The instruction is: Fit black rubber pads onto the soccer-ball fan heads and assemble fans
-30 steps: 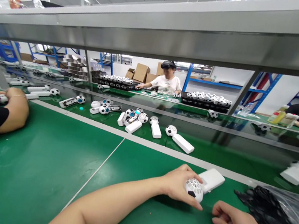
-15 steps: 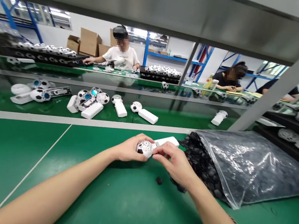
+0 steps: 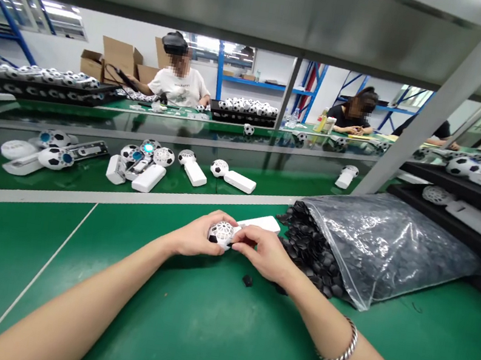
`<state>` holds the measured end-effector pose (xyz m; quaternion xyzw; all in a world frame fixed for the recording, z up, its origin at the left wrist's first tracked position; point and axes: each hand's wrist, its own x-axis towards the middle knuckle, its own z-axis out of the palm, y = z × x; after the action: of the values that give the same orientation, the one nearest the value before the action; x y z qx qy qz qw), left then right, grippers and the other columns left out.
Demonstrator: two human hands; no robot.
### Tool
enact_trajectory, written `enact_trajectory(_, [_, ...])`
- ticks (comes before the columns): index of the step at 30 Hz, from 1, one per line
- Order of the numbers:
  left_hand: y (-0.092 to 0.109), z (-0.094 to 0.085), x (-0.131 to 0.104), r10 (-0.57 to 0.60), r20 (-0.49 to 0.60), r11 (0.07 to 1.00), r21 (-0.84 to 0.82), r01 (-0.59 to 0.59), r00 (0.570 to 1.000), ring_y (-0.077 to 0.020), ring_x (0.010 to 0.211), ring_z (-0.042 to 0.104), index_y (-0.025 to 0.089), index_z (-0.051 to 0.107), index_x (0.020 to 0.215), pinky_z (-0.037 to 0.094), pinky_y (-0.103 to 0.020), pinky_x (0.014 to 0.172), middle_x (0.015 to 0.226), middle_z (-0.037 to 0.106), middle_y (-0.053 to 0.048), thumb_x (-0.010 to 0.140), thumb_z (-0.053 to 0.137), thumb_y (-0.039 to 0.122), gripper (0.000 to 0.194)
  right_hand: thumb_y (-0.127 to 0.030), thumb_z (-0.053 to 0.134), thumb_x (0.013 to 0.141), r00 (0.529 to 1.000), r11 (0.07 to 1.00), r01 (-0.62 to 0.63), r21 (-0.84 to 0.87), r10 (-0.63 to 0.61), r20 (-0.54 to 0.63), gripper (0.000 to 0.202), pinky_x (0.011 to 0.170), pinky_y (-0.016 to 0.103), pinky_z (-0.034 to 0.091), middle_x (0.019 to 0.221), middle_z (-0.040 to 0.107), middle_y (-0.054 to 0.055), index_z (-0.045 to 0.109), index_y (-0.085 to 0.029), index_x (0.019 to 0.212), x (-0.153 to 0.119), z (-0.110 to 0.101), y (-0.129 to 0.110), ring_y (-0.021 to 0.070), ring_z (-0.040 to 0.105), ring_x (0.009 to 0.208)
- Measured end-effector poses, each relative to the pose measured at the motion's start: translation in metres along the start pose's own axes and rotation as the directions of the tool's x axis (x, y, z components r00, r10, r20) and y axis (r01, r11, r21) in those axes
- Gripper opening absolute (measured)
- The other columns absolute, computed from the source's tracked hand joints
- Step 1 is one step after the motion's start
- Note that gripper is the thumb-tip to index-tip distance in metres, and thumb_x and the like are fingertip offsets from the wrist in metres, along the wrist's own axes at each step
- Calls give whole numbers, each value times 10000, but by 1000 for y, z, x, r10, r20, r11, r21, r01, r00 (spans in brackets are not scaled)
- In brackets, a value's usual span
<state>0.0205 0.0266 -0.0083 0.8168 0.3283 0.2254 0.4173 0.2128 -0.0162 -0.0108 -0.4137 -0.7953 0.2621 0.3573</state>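
Note:
My left hand (image 3: 192,234) is wrapped round the ball-shaped head of a white handheld fan (image 3: 221,232) with a slotted grille and black football patches. The fan's white handle (image 3: 263,224) points to the right, behind my right hand (image 3: 267,255). At the right side of the ball, my right thumb and forefinger pinch a small black patch (image 3: 231,243), mostly hidden by the fingertips. A loose black patch (image 3: 247,281) lies on the green table just below. To the right, a heap of black patches (image 3: 309,250) spills from a clear plastic bag (image 3: 390,245).
Several football fans (image 3: 148,178) lie on the green strip beyond a pale rail (image 3: 127,197). Black trays (image 3: 449,202) with more fans stand at the right, beside a slanted grey post (image 3: 430,119). Co-workers (image 3: 182,84) sit across the line. A metal panel (image 3: 233,0) hangs overhead.
The view has shifted, so most things sit further left in the picture. My right fingertips remain at the ball's right side, and the left hand keeps its hold on the fan.

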Motion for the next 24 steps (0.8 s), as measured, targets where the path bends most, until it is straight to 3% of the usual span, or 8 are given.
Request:
enact_trajectory(4, [0, 6, 1, 32, -70, 998, 50, -28, 997, -184, 859, 512, 202, 526, 1023, 419, -289, 761, 982, 509, -18, 621, 670, 249, 430, -141, 562, 759, 998, 994, -42, 98, 45, -36, 50, 652, 223, 409, 742, 598, -8, 594, -179, 759, 1, 6, 4, 119, 532, 695])
enact_trajectory(9, [2, 12, 1, 53, -139, 997, 71, -44, 989, -184, 885, 507, 200, 542, 982, 402, -292, 795, 963, 506, -13, 639, 642, 198, 358, -148, 579, 739, 995, 997, -58, 59, 63, -81, 44, 634, 223, 393, 725, 581, -14, 571, -185, 716, 2, 9, 8, 122, 521, 691])
enact_trajectory(14, [2, 14, 1, 73, -156, 995, 83, -60, 985, -180, 869, 504, 199, 552, 958, 408, -289, 783, 944, 498, -13, 616, 633, 158, 354, -158, 598, 717, 993, 993, -114, -5, 114, -41, 73, 611, 215, 378, 693, 581, -31, 543, -192, 683, 3, 8, 10, 118, 517, 670])
enact_trajectory(19, [1, 20, 2, 96, -214, 991, 107, -74, 972, -183, 857, 506, 192, 558, 940, 417, -297, 781, 934, 499, -20, 574, 632, 134, 378, -243, 615, 717, 981, 981, -192, -40, 191, -25, 93, 578, 214, 372, 667, 582, -33, 546, -193, 679, 5, 5, 15, 110, 504, 611])
enact_trajectory(24, [-2, 31, 2, 67, -344, 996, 75, -44, 937, -193, 856, 523, 196, 580, 917, 432, -305, 782, 931, 509, -26, 535, 664, 143, 394, -334, 616, 715, 982, 982, -184, 30, 185, -31, 195, 505, 209, 353, 581, 507, -38, 516, -180, 649, 6, 4, 21, 100, 441, 536])
